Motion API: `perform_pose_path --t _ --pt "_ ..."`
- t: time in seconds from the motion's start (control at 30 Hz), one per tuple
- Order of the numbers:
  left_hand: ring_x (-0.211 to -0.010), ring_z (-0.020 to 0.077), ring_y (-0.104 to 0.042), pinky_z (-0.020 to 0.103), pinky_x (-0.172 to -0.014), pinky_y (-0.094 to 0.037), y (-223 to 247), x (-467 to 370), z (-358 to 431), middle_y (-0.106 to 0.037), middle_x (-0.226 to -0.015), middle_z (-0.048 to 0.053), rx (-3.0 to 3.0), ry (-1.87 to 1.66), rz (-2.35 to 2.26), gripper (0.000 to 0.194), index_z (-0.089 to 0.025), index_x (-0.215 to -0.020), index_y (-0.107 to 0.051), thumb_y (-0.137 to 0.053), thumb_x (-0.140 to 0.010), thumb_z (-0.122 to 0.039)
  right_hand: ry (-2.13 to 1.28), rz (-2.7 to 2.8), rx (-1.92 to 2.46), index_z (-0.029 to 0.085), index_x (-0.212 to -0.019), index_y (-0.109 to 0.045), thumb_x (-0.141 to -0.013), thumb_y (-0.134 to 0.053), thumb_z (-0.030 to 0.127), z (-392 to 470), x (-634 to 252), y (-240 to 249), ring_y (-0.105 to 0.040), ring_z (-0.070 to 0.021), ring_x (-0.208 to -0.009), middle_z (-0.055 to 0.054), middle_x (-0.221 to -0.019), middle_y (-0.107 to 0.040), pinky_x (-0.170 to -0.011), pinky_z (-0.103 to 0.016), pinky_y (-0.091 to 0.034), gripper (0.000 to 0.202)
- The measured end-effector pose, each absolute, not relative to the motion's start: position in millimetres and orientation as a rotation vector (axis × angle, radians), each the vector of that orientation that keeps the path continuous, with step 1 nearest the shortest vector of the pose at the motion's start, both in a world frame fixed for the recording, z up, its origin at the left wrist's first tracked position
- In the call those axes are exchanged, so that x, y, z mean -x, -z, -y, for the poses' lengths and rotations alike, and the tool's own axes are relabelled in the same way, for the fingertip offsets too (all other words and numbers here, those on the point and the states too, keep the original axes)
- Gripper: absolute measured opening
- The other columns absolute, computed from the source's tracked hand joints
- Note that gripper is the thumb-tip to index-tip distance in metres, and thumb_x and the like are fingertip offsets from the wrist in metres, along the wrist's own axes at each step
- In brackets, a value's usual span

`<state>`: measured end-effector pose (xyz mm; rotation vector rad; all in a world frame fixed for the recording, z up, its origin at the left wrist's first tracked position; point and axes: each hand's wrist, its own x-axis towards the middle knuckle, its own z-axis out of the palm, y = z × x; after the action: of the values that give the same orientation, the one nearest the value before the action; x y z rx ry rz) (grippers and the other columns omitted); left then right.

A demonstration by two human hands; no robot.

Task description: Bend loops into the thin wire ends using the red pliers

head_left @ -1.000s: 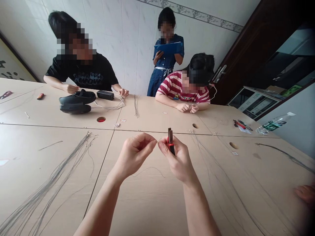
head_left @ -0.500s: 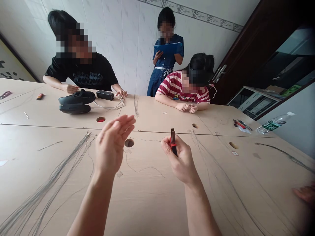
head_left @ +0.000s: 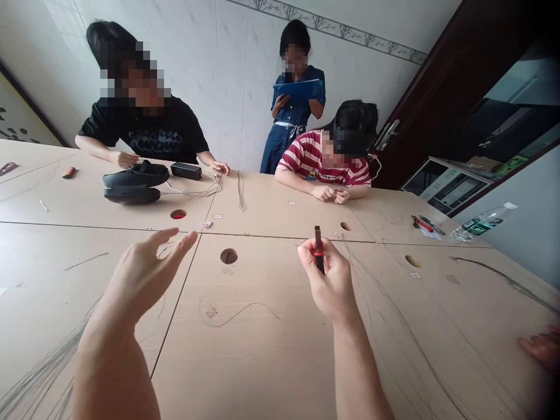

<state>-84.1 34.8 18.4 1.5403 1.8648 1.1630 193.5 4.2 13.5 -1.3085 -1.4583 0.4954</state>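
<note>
Pliers [head_left: 319, 253] (red-collared, head up) sit gripped in the right hand [head_left: 330, 283].

The left hand [head_left: 142, 271], earlier pinching beside the other hand, is now opening out to the left, thumb and fingers spreading, and is covering the upper part of the wire bundle [head_left: 55, 356]. The right hand [head_left: 330, 280] is shifting slightly rightward with the pliers [head_left: 319, 254]. A table hole [head_left: 228, 256] is now showing between the hands.
</note>
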Motion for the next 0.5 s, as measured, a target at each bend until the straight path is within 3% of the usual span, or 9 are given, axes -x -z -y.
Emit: perform_pose_path --t 0.07,0.1,0.2,0.33,0.43,0.5 --pt "-0.117 0.0423 -0.059 0.054 -0.092 -0.047 -29 67 -29 -0.071 -0.116 0.008 -1.470 -1.209 -1.929 0.054 -0.030 -0.117 -0.069 -0.065 -0.076 -0.064 -0.518 1.487 1.280 0.021 -0.076 -0.049 -0.093 -0.055 0.030 -4 -191 -14 -0.040 -0.0106 -0.060 0.004 -0.068 -0.043 -0.058 -0.024 -0.034 0.020" --pt "-0.120 0.0406 -0.057 0.054 -0.096 -0.045 -33 56 -27 -0.071 -0.118 0.008 -1.487 -1.247 -1.833 0.055 -0.030 -0.119 -0.069 -0.065 -0.076 -0.065 -0.534 1.498 1.261 0.021 -0.077 -0.049 -0.093 -0.055 0.029 -4 -190 -13 -0.041 -0.0106 -0.061 0.004 -0.069 -0.043 -0.059 -0.024 -0.034 0.019" --pt "-0.127 0.0349 -0.053 0.047 -0.105 -0.041 -33 20 -26 -0.066 -0.129 0.008 -1.529 -1.299 -1.337 0.054 -0.026 -0.124 -0.067 -0.060 -0.083 -0.061 -0.603 1.530 1.212 0.021 -0.079 -0.051 -0.094 -0.055 0.029 -2 -187 -14 -0.042 -0.0108 -0.063 0.004 -0.069 -0.045 -0.060 -0.024 -0.034 0.017" --pt "-0.136 0.0279 -0.045 0.042 -0.116 -0.028 -4 -12 -41 -0.059 -0.140 0.008 -1.364 -1.140 -0.693 0.057 -0.025 -0.127 -0.065 -0.037 -0.094 -0.063 -0.718 1.582 1.152 0.021 -0.079 -0.051 -0.095 -0.054 0.030 4 -187 -18 -0.038 -0.0100 -0.059 0.005 -0.066 -0.042 -0.057 -0.024 -0.032 0.018" --pt "-0.106 0.0258 -0.066 0.041 -0.101 -0.044 13 -16 -51 -0.069 -0.122 0.013 -1.260 -0.780 -0.372 0.078 -0.018 -0.113 -0.071 -0.020 -0.092 -0.072 -0.708 1.583 1.124 0.021 -0.079 -0.052 -0.095 -0.054 0.029 7 -189 -21 -0.040 -0.0098 -0.060 0.005 -0.068 -0.045 -0.058 -0.023 -0.034 0.019" --pt "-0.075 0.0206 -0.069 0.034 -0.074 -0.053 20 -12 -54 -0.074 -0.106 0.017 -1.210 -0.588 -0.224 0.074 -0.012 -0.102 -0.073 -0.032 -0.090 -0.072 -0.669 1.564 1.111 0.021 -0.079 -0.052 -0.095 -0.055 0.028 7 -191 -23 -0.041 -0.0097 -0.062 0.004 -0.071 -0.048 -0.059 -0.023 -0.034 0.018"
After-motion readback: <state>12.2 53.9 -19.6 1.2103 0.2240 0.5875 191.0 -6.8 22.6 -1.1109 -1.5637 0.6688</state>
